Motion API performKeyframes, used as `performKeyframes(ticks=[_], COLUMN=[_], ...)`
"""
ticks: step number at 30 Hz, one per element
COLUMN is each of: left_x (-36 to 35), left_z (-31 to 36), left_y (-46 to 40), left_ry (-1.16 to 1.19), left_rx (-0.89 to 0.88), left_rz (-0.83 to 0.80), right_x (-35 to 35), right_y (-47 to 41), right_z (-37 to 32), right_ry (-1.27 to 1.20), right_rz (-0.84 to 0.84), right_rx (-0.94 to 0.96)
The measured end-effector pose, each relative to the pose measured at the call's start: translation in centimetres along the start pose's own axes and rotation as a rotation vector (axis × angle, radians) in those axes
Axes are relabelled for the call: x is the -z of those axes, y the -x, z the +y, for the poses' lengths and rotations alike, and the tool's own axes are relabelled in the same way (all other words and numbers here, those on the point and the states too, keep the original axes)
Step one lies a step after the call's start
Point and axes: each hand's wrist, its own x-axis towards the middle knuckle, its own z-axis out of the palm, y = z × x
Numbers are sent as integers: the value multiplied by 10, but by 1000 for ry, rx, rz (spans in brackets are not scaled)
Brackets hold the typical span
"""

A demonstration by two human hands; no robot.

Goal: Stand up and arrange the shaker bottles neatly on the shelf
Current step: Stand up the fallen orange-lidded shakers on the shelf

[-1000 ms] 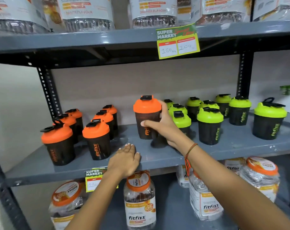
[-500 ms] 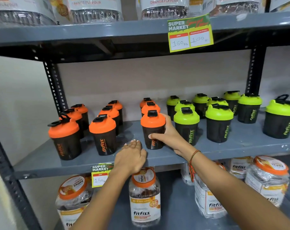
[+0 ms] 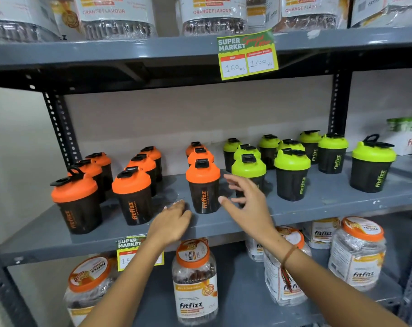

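Note:
Black shaker bottles stand upright on the grey middle shelf [image 3: 318, 204]: several with orange lids on the left, several with green lids on the right. An orange-lid shaker [image 3: 203, 185] stands at the front of the middle column. My right hand [image 3: 246, 201] hovers just right of it, fingers spread, holding nothing, partly covering a green-lid shaker [image 3: 248, 167]. My left hand [image 3: 170, 221] lies flat on the shelf's front edge, just left of the orange-lid shaker. One orange shaker at front left [image 3: 76, 204] and one green shaker at far right [image 3: 371, 165] have their cap loops flipped up.
Clear jars with orange lids [image 3: 195, 279] fill the shelf below. Large jars [image 3: 214, 15] stand on the top shelf, with a price tag [image 3: 247, 55] hanging from its edge. Black perforated uprights [image 3: 61, 131] frame the bay. A white box [image 3: 407, 142] sits at far right.
My right hand set the orange-lid shaker down at the front of the middle column and has let go, pulling back to the right. My left hand stayed on the shelf edge.

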Motion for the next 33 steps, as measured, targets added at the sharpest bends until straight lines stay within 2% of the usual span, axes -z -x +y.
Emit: performKeyframes(ticks=[2,4,6,7,11,13,18,24,33], left_x=[7,13,14,13,9,8,6,0,-2], left_z=[-1,-2,2,4,13,14,14,12,18], left_y=[-1,-4,-8,-11,-22,-26,-31,-36,-29], left_ry=[252,564,739,775,829,838,845,849,704], left_rx=[52,67,67,68,57,60,53,50,33], left_rz=[-2,-65,-139,-162,-168,-163,-139,-88,36], right_x=[19,35,47,50,54,56,62,66,80], right_y=[4,0,-8,-11,-23,-29,-42,-42,-40], right_z=[-3,2,15,23,48,54,68,63,65], right_ry=[53,85,87,89,182,204,79,16,61], right_rz=[216,378,409,361,27,-47,-170,-215,-187], right_rx=[147,160,69,-6,-242,-304,-392,-379,-379])
